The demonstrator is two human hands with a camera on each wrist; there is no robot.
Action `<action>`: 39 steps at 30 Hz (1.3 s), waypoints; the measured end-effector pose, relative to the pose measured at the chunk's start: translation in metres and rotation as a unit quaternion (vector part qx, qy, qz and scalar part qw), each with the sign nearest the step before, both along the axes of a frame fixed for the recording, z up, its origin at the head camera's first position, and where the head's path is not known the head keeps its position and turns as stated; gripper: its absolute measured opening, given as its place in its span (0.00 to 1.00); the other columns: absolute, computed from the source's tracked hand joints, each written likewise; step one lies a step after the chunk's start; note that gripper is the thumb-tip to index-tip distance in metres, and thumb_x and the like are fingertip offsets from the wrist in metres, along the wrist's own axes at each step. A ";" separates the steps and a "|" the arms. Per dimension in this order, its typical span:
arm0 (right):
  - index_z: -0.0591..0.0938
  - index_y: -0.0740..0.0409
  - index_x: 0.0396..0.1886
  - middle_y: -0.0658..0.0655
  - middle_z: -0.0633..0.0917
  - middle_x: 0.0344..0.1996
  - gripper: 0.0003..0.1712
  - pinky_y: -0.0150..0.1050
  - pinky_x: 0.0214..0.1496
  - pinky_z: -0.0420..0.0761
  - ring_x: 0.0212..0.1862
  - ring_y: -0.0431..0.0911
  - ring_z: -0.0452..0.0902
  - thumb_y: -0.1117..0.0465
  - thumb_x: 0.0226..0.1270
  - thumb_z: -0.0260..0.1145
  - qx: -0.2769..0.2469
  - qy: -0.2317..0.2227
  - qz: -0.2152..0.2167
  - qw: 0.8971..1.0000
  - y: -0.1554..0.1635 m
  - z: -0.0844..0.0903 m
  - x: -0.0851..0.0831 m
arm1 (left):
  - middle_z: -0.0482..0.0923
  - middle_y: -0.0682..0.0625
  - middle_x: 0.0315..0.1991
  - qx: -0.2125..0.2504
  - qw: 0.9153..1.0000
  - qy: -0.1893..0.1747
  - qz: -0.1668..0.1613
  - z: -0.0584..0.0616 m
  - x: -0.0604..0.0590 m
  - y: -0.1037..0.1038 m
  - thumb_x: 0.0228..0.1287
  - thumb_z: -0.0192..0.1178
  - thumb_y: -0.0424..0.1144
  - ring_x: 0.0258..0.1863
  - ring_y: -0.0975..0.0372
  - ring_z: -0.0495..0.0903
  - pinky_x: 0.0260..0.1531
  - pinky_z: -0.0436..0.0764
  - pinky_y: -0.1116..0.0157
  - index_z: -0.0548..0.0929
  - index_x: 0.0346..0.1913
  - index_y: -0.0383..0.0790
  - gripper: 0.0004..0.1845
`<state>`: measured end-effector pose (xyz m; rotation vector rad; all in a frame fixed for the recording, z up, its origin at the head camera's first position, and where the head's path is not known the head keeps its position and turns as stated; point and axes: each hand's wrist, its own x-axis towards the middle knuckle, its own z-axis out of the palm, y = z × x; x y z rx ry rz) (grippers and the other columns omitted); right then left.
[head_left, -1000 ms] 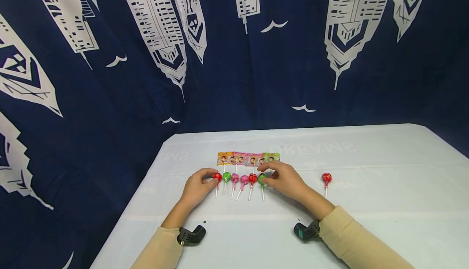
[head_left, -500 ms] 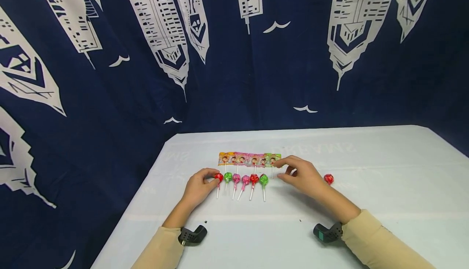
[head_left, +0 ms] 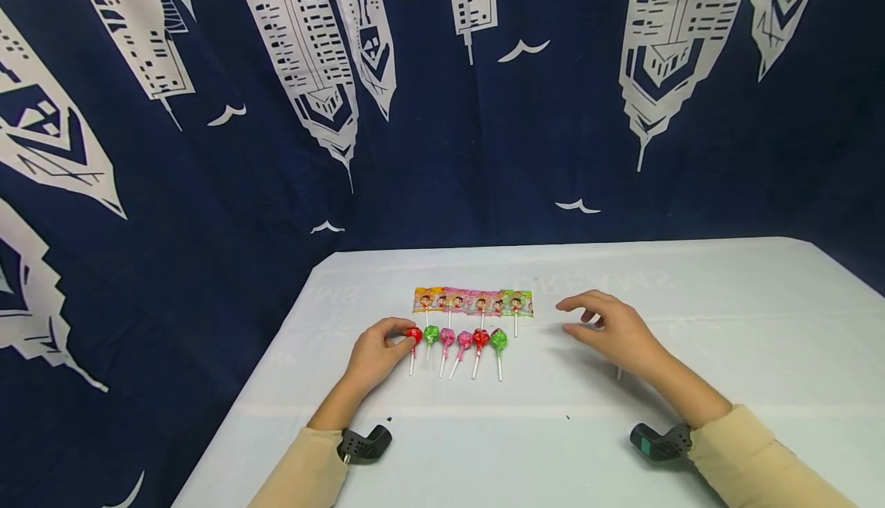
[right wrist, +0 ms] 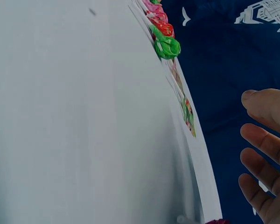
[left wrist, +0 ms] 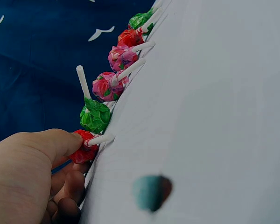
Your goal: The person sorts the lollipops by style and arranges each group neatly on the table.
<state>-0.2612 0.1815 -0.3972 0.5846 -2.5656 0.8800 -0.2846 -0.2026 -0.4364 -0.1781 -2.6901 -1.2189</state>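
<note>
My left hand [head_left: 376,356] pinches the head of a red lollipop [left wrist: 85,148] at the left end of a row. Right of it lie a green lollipop [head_left: 431,336], two pink ones, another red lollipop [head_left: 480,339] and a green lollipop [head_left: 498,340]. Well to the right of the row, my right hand [head_left: 618,331] hovers with its fingers apart and nothing between them. Under that hand a white stick [head_left: 619,373] peeks out; the rest of that lollipop is hidden in the head view. A bit of red wrapper [right wrist: 218,221] shows at the right wrist view's bottom edge.
Behind the row lies a strip of flat wrapped lollipops [head_left: 473,301], orange to pink to green, some with sticks pointing forward. All rest on a white-covered table [head_left: 484,446]. A dark blue curtain [head_left: 429,170] with white building prints hangs behind.
My right hand has let go of the green lollipop at the row's right end and moved right, over the lone red lollipop. My left hand stays on its red lollipop.
</note>
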 end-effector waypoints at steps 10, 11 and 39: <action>0.82 0.46 0.51 0.49 0.84 0.48 0.18 0.37 0.41 0.78 0.43 0.46 0.76 0.55 0.59 0.71 0.008 -0.039 -0.010 0.999 0.018 0.001 0.001 | 0.84 0.53 0.41 -0.007 1.000 0.006 0.002 0.000 -0.001 0.000 0.57 0.67 0.43 0.19 0.66 0.70 0.19 0.67 0.70 0.84 0.46 0.51 0.12; 0.82 0.46 0.51 0.50 0.83 0.48 0.18 0.38 0.41 0.78 0.44 0.46 0.76 0.54 0.60 0.70 0.009 -0.045 -0.011 0.999 0.021 0.001 0.001 | 0.84 0.53 0.41 -0.006 1.000 0.005 0.002 0.000 -0.001 0.000 0.57 0.67 0.43 0.19 0.66 0.70 0.19 0.67 0.70 0.84 0.46 0.51 0.13; 0.81 0.50 0.54 0.54 0.83 0.47 0.25 0.30 0.41 0.73 0.41 0.37 0.72 0.48 0.59 0.70 0.004 -0.143 0.024 0.989 0.083 -0.013 -0.008 | 0.84 0.53 0.41 0.002 1.000 -0.001 0.004 0.000 0.000 0.000 0.56 0.67 0.42 0.19 0.65 0.70 0.18 0.68 0.70 0.84 0.46 0.51 0.13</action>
